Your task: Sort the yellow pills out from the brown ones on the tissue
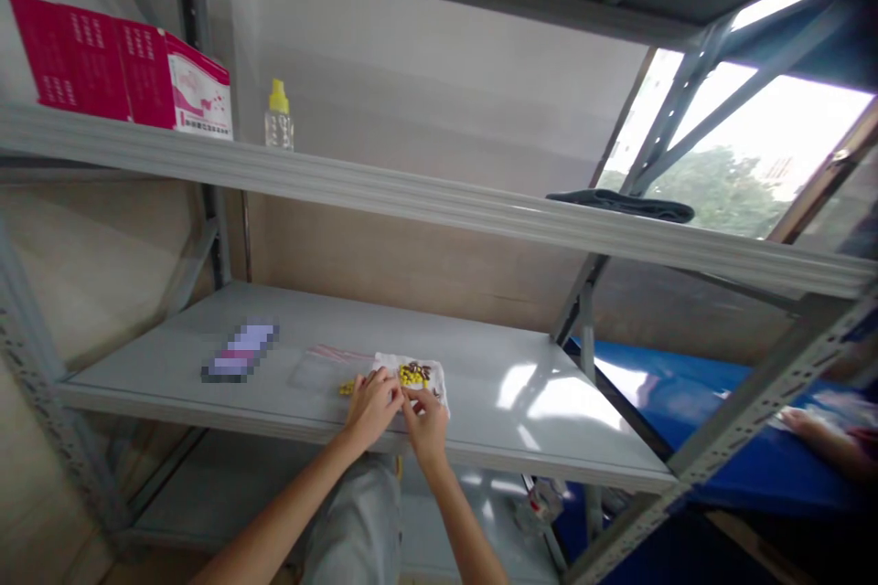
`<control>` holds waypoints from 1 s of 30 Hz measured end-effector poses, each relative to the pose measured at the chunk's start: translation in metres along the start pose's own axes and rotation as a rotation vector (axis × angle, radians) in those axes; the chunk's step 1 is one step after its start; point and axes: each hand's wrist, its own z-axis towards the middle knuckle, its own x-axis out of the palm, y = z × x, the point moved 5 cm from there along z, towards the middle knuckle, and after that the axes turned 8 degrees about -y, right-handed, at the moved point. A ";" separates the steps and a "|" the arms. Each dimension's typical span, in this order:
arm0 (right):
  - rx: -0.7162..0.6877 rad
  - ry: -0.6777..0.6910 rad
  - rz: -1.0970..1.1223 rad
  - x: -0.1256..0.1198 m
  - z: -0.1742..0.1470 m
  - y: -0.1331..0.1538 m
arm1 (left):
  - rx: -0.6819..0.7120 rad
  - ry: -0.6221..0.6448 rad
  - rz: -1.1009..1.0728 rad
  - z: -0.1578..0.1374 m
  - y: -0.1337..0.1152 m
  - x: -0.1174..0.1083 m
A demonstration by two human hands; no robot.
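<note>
My left hand [372, 402] and my right hand [425, 421] come together at the front edge of the grey shelf [473, 366]. Their fingers are bent and pinched, with the tips almost meeting; anything between them is too small to make out. Just beyond the fingertips lies a white cloth or tissue [390, 359] bearing small yellow bead-like pieces [412, 375] and dark brown ones [426, 371]. More yellow pieces [347, 388] show left of my left hand, which partly hides them. A clear zip bag [312, 372] with a reddish seal lies flat beside them.
A blurred-out phone-like object [241, 353] lies to the left. The upper shelf [412, 192] crosses above, holding a pink-and-white box [198, 91], a yellow-capped bottle [278, 117] and dark folded fabric [621, 204]. At right, another person's arm [823, 443] rests over a blue surface [741, 466].
</note>
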 end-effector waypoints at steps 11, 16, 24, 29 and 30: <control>-0.060 0.035 -0.255 -0.039 0.019 0.051 | 0.009 -0.019 -0.025 0.011 -0.027 -0.037; -0.174 0.190 -0.332 -0.032 0.009 0.065 | 0.079 -0.028 -0.048 0.011 -0.040 -0.045; -0.195 0.428 -0.096 -0.007 0.006 0.039 | 0.351 0.106 -0.058 -0.010 -0.045 -0.041; -0.156 0.471 0.003 -0.002 0.004 0.024 | 0.420 0.153 -0.122 -0.025 -0.030 -0.028; -0.159 0.477 -0.007 -0.002 0.003 0.024 | 0.412 0.166 -0.106 -0.028 -0.025 -0.022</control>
